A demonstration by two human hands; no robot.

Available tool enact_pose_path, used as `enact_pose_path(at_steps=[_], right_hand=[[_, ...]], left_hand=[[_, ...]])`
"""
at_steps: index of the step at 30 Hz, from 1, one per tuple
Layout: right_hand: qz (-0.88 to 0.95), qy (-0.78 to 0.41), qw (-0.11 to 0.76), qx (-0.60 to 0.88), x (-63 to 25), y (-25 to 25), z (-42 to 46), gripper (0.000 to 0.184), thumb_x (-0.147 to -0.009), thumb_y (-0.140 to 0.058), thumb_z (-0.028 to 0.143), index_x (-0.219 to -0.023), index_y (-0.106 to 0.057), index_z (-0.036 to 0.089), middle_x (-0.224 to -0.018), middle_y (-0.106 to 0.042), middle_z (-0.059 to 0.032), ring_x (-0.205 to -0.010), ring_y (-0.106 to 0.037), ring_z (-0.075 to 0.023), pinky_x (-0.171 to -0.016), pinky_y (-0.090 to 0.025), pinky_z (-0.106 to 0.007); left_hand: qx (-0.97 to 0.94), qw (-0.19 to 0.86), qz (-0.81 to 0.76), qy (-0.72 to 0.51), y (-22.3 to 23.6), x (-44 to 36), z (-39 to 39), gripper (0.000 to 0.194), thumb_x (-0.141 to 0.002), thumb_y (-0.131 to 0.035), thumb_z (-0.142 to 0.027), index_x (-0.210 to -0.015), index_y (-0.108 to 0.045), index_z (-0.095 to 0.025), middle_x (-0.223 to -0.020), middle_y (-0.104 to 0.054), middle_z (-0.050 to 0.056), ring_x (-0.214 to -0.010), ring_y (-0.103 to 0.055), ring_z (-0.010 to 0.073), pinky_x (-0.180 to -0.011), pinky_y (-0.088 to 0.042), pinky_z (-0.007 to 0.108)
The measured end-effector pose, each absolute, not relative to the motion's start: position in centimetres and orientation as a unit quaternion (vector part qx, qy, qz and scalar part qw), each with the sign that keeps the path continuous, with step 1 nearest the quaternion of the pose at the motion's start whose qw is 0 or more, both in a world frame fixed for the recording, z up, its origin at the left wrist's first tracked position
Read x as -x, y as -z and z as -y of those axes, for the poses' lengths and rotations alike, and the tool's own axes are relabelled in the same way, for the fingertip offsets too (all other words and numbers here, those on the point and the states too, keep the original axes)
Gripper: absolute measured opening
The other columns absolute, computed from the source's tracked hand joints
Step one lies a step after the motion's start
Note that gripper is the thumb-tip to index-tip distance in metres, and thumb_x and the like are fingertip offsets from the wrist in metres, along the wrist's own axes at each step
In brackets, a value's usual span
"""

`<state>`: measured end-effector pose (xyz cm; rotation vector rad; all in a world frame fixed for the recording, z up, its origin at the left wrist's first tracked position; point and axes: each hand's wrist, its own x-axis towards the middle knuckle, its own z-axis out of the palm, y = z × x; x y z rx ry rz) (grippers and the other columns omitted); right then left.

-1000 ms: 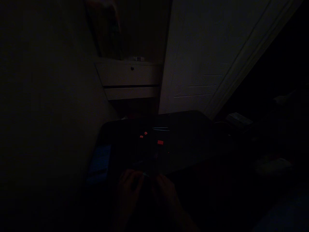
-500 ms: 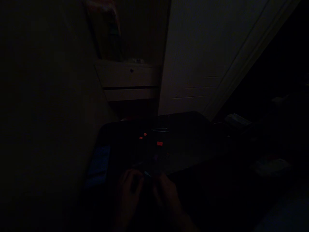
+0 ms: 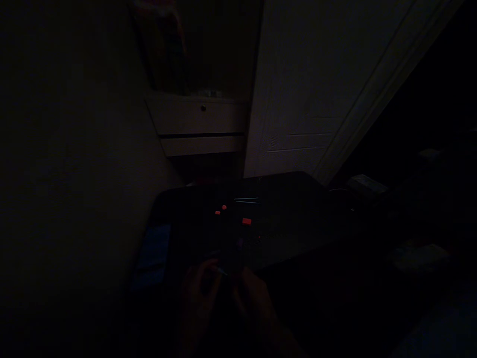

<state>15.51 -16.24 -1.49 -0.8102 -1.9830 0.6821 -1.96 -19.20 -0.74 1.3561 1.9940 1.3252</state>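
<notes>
The picture is very dark. My left hand is at the near edge of the dark table, its thumb and fingers curled into a pinch. A small, thin, pale pointed piece sticks out from its fingertips toward my other hand; its kind is too dark to tell. My right hand lies close beside it with fingers bent together, and whatever they hold is hidden in shadow. Beyond the hands lie a red block, a small orange piece and a round orange piece. A dim purplish thing is nearer.
Tweezers lie farther back on the dark table. To the left is a bluish flat rectangle. A drawer unit and a pale door panel stand behind. A box-like thing is at the right.
The pale pointed piece has shifted slightly left and down, closer to my left fingertips. My right hand has moved a little left. The things on the table stay put.
</notes>
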Motion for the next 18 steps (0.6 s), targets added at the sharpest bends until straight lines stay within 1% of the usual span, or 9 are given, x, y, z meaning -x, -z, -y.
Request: enact_pose_path(at_steps=[3, 5, 8, 10, 14, 16, 18], right_hand=[[0.803, -0.284, 0.423, 0.310, -15.5, 1.3, 16.2, 0.037, -0.101, -0.051, 0.006, -0.130, -0.063, 0.025, -0.109, -0.079, -0.0067, -0.094, -0.080, -0.0205, -0.085, -0.065, -0.028], [0.814, -0.268, 0.412, 0.310, -15.5, 1.5, 16.1, 0.037, -0.099, -0.052, 0.005, -0.128, -0.064, 0.024, -0.112, -0.078, -0.0081, -0.097, -0.080, -0.0218, -0.086, -0.065, -0.029], [0.827, -0.235, 0.392, 0.328, -15.7, 2.0, 16.0, 0.035, -0.094, -0.055, 0.002, -0.119, -0.068, 0.023, -0.106, -0.077, -0.0097, -0.090, -0.079, -0.0234, -0.078, -0.065, -0.031], [0.831, -0.220, 0.382, 0.339, -15.7, 2.5, 15.9, 0.035, -0.094, -0.055, 0.000, -0.117, -0.070, 0.022, -0.103, -0.077, -0.0099, -0.085, -0.077, -0.0233, -0.074, -0.064, -0.030], [0.833, -0.198, 0.377, 0.354, -15.7, 3.2, 16.0, 0.034, -0.092, -0.056, 0.000, -0.111, -0.072, 0.022, -0.098, -0.076, -0.0091, -0.081, -0.076, -0.0233, -0.072, -0.064, -0.031], [0.831, -0.191, 0.377, 0.361, -15.6, 3.5, 16.0, 0.032, -0.091, -0.057, 0.000, -0.109, -0.072, 0.022, -0.094, -0.075, -0.0077, -0.077, -0.075, -0.0224, -0.068, -0.063, -0.029], [0.828, -0.186, 0.381, 0.367, -15.5, 3.7, 16.1, 0.034, -0.091, -0.056, 0.000, -0.110, -0.072, 0.022, -0.093, -0.075, -0.0070, -0.075, -0.075, -0.0217, -0.065, -0.062, -0.027]], left_hand=[[-0.479, 0.203, -0.710, -0.475, 0.6, 2.0, 19.2, 0.031, -0.082, -0.071, -0.045, -0.106, -0.082, -0.029, -0.097, -0.082, 0.005, -0.092, -0.076, 0.0328, -0.092, -0.060, 0.055], [-0.481, 0.205, -0.706, -0.477, 0.6, 2.0, 19.2, 0.033, -0.081, -0.071, -0.044, -0.109, -0.081, -0.029, -0.099, -0.083, 0.005, -0.094, -0.077, 0.0328, -0.093, -0.059, 0.055], [-0.482, 0.205, -0.705, -0.478, 0.5, 2.0, 19.2, 0.034, -0.081, -0.072, -0.046, -0.109, -0.081, -0.029, -0.100, -0.083, 0.006, -0.094, -0.076, 0.0330, -0.093, -0.059, 0.055], [-0.481, 0.204, -0.707, -0.476, 0.5, 2.0, 19.2, 0.035, -0.081, -0.072, -0.047, -0.109, -0.082, -0.028, -0.099, -0.083, 0.006, -0.094, -0.076, 0.0334, -0.093, -0.059, 0.055], [-0.480, 0.205, -0.711, -0.472, 0.5, 1.9, 19.2, 0.034, -0.082, -0.073, -0.048, -0.107, -0.082, -0.028, -0.100, -0.084, 0.007, -0.094, -0.076, 0.0336, -0.092, -0.060, 0.055], [-0.481, 0.202, -0.713, -0.468, 0.6, 1.9, 19.2, 0.033, -0.082, -0.073, -0.049, -0.105, -0.082, -0.028, -0.101, -0.084, 0.008, -0.093, -0.076, 0.0340, -0.092, -0.060, 0.056], [-0.482, 0.198, -0.716, -0.464, 0.6, 1.9, 19.2, 0.031, -0.082, -0.073, -0.050, -0.101, -0.083, -0.028, -0.099, -0.083, 0.008, -0.091, -0.076, 0.0343, -0.090, -0.059, 0.057]])
